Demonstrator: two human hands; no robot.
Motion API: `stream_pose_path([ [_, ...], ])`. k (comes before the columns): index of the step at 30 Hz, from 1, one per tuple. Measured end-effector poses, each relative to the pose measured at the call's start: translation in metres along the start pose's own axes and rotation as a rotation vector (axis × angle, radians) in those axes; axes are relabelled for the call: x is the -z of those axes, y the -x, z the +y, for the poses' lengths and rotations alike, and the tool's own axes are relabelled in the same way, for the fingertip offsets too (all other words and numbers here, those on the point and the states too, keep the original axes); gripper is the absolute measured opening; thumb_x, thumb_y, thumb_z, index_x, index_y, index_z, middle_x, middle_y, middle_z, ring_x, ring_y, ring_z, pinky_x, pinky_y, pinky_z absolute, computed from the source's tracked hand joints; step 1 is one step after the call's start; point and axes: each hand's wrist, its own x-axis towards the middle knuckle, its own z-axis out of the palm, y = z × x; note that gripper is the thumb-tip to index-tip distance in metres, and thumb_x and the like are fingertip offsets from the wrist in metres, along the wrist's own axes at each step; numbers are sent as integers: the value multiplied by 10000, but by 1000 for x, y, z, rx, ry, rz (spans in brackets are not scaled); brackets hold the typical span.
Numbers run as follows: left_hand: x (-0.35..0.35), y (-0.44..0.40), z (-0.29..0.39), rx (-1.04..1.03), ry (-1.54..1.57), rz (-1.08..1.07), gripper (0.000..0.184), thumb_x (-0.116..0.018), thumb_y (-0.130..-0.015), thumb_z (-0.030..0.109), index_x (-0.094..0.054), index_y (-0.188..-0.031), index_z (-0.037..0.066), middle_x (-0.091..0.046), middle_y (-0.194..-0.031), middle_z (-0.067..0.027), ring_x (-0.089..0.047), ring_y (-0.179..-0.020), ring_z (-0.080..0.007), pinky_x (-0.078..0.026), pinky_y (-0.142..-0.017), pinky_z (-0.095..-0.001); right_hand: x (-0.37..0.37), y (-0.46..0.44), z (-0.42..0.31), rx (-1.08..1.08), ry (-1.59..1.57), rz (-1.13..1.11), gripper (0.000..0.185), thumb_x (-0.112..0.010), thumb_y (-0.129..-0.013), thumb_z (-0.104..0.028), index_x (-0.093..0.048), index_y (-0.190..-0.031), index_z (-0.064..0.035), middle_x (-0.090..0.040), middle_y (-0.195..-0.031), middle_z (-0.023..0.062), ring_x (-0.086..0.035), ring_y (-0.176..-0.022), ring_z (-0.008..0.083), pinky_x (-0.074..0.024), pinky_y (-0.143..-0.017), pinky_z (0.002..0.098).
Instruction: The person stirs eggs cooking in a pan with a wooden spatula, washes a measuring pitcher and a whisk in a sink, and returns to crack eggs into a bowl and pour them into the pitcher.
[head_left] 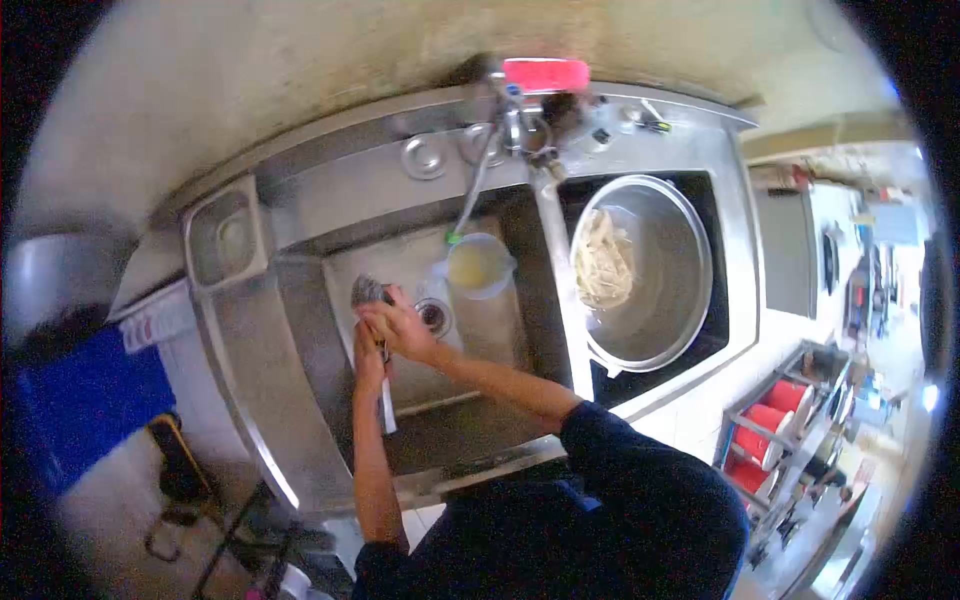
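Over the steel sink (500, 350), my left hand (368, 352) and my right hand (402, 325) are pressed together, left of the drain (432, 316). A grey scrubber (370, 290) shows at their fingertips, and the fingers of my right hand curl against it. Below my hands a long utensil with a pale flat end (387, 408) sticks out; my left hand is closed around its upper part. A plastic container with yellowish liquid (480, 267) stands in the sink, under the faucet's spout (475, 195).
On the right, a large metal pot (660, 290) holds water and pale strips (603, 262). A steel pan (225, 235) sits at the left of the counter. Small metal lids (424, 157) lie behind the sink. Red containers (765, 435) stand on a shelf at far right.
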Motion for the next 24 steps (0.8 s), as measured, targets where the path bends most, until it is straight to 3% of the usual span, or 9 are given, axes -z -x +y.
stream_pose_path([
  [2, -5, -12, -29, 267, 325, 112, 555, -291, -972, 496, -461, -1215, 27, -553, -920, -112, -579, -751, -192, -488, -570, -339, -17, 19, 8, 298, 158, -120, 359, -563, -864, -213, -551, -1211, -120, -489, -1176, 177, -496, -1046, 289, -414, -890, 426],
  [4, -5, -20, -46, 167, 283, 126, 578, -292, -961, 531, -476, -1201, 39, -536, -798, -64, -532, -588, -139, -433, -457, -304, -11, 4, -11, -296, -136, -98, 422, -576, -853, -212, -501, -1254, -104, -517, -1101, 171, -515, -956, 289, -430, -871, 388],
  [6, 3, 14, 28, 104, 151, 33, 594, -306, -947, 561, -476, -1210, 56, -531, -736, -40, -481, -497, -93, -376, -403, -261, -17, -5, 23, -123, 503, -199, 382, -542, -901, -241, -496, -1226, -45, -535, -1100, 157, -529, -970, 279, -452, -843, 371],
  [7, 8, 25, 38, 102, 157, 79, 594, -306, -947, 561, -476, -1210, 56, -531, -736, -40, -481, -497, -93, -376, -403, -261, -9, -23, 27, -251, 51, 50, 361, -533, -914, -226, -492, -1212, -25, -546, -1104, 154, -542, -982, 289, -459, -836, 385],
  [10, 34, 47, 34, 245, 417, -53, 641, -323, -902, 646, -493, -1269, 149, -563, -750, 9, -494, -536, -75, -372, -428, -241, 32, -117, -77, 207, -25, 543, 370, -574, -901, -176, -463, -1212, -9, -562, -1105, 143, -581, -935, 312, -474, -801, 407],
  [11, 31, 49, 30, 258, 420, -51, 641, -323, -902, 646, -493, -1269, 149, -563, -750, 9, -494, -536, -75, -372, -428, -241, 29, -141, -95, 112, -129, 371, 431, -618, -866, -180, -465, -1232, -11, -537, -1177, 214, -535, -1086, 339, -435, -916, 391],
  [18, 14, 38, 71, 50, 686, 216, 558, -327, -919, 579, -560, -1197, 155, -664, -969, -35, -593, -721, -110, -452, -574, -269, 7, -225, -151, 393, 314, 276, 344, -565, -894, -234, -517, -1149, -9, -567, -1014, 192, -547, -970, 354, -447, -861, 411],
  [20, 14, 21, 60, 85, 782, 178, 565, -316, -916, 588, -567, -1176, 154, -656, -910, -33, -593, -687, -118, -453, -566, -266, 38, -193, -125, 389, -101, 328, 310, -564, -892, -234, -547, -1099, -3, -575, -966, 197, -560, -944, 340, -453, -818, 408],
  [24, 17, -1, 45, 272, 828, -169, 586, -475, -847, 623, -562, -1066, 85, -627, -732, -41, -592, -595, -150, -465, -490, -261, 89, -74, 25, -331, 0, 621, 214, -615, -844, -214, -588, -919, -15, -628, -853, 156, -610, -769, 263, -487, -717, 371],
])
